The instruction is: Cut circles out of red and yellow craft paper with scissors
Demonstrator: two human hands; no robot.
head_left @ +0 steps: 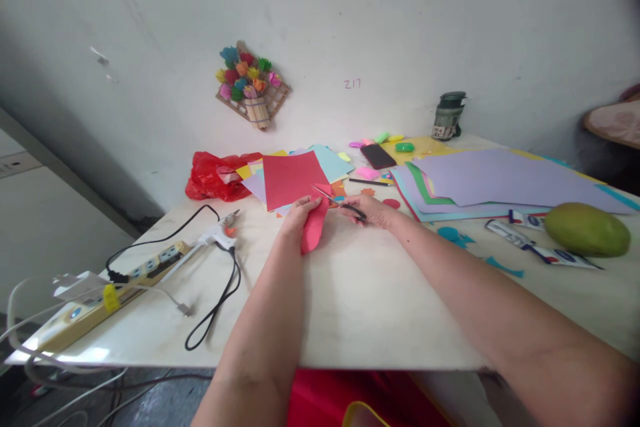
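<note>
In the middle of the table, my left hand (299,213) is closed on a piece of red paper (314,230), which hangs down below the fingers. My right hand (370,210) grips a pair of scissors (354,211) by its dark handles. The blades point left and meet the upper part of the paper, close to my left fingertips. Just behind my hands lies a darker red sheet (293,177) on top of several coloured sheets. A red paper circle (391,203) and orange scraps (368,191) rest beyond my right hand.
On the left are a glue gun (220,235) and a power strip (157,260) with loose cables. A red plastic bag (215,177), phone (379,156) and bottle (449,117) stand or lie toward the wall. Large coloured sheets (490,177), glue tubes (510,235) and a green mango-like fruit (587,229) are right.
</note>
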